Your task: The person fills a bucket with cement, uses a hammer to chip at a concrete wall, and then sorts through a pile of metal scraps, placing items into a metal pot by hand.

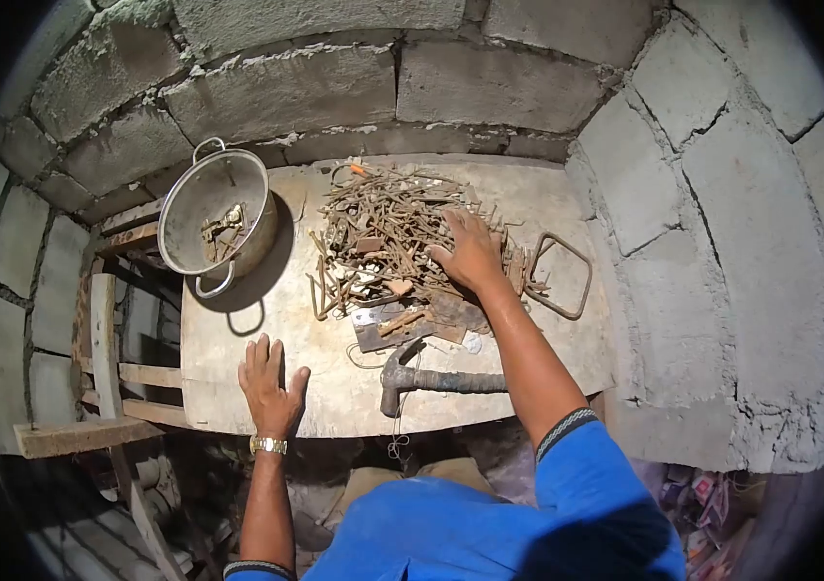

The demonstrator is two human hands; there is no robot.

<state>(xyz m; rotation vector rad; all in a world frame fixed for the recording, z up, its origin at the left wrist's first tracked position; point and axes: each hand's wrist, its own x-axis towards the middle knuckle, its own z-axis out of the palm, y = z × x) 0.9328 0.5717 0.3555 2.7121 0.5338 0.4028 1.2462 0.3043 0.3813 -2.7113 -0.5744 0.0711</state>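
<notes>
A large heap of rusty nails and scrap bits covers the middle of the wooden table. My right hand rests on the heap's right side, fingers spread, with no object visibly gripped. Flat on the table near its front edge lies my left hand, fingers stretched out and holding nothing. Up and left of it stands a metal pot with two handles, tilted in view, with some metal pieces inside. A claw hammer with a wrapped handle lies in front of the heap.
A bent metal rod frame lies right of the heap. Metal plates and thin wire sit between heap and hammer. Concrete block walls enclose the back and both sides. A wooden frame stands at the left.
</notes>
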